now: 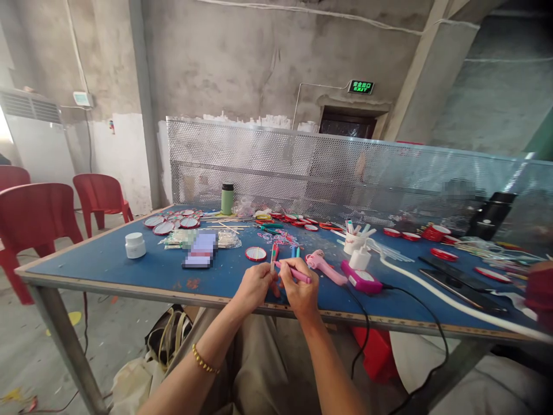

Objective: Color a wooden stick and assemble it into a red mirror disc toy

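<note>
My left hand is closed, pinching a thin pale stick that stands up from its fingertips. In my right hand lies a pink pen, gripped as for writing. The pen's tip is at the stick, close to my left fingers; whether it touches cannot be made out. Just beyond my hands rests a round red-rimmed disc. A red-and-green piece lies beside it, partly behind the stick. To the right of my right hand is a pink hot glue gun.
A purple box with a black cable sits right of the glue gun. Behind are a white bottle and a cup of pens. A phone, white jar and green tumbler stand leftward. A perforated metal screen borders the back.
</note>
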{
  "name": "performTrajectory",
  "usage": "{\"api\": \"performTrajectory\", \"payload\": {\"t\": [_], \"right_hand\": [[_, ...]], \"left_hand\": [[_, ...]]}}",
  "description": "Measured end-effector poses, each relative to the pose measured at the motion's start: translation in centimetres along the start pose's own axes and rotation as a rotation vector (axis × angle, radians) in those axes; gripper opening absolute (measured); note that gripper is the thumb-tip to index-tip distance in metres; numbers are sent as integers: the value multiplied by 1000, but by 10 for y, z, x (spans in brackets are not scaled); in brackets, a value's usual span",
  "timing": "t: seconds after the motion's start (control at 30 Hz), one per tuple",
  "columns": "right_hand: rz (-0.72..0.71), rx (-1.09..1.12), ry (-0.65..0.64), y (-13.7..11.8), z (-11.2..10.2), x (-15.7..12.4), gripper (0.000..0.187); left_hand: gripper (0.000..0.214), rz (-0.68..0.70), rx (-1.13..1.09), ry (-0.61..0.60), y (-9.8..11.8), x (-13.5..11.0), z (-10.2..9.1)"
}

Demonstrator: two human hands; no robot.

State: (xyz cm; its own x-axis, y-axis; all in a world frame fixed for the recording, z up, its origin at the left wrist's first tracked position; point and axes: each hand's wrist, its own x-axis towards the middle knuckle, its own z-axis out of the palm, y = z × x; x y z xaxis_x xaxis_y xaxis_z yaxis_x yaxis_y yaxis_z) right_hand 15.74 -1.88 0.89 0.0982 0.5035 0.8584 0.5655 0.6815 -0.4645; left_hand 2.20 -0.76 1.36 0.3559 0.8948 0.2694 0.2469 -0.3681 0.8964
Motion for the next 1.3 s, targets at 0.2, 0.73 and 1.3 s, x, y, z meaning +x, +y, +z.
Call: {"api": "performTrajectory", "payload": {"t": [0.2, 0.73, 1.3], "right_hand": [[5, 8, 32, 0, -1, -1, 22], [-45, -11, 9, 0, -1, 0, 22], [-54, -29, 14, 0, -1, -1, 21]], "left_hand": [[40, 10, 3, 8, -1, 1, 0], [43, 25, 8, 8, -1, 1, 0], [43, 30, -9, 19, -1, 2, 2]]}}
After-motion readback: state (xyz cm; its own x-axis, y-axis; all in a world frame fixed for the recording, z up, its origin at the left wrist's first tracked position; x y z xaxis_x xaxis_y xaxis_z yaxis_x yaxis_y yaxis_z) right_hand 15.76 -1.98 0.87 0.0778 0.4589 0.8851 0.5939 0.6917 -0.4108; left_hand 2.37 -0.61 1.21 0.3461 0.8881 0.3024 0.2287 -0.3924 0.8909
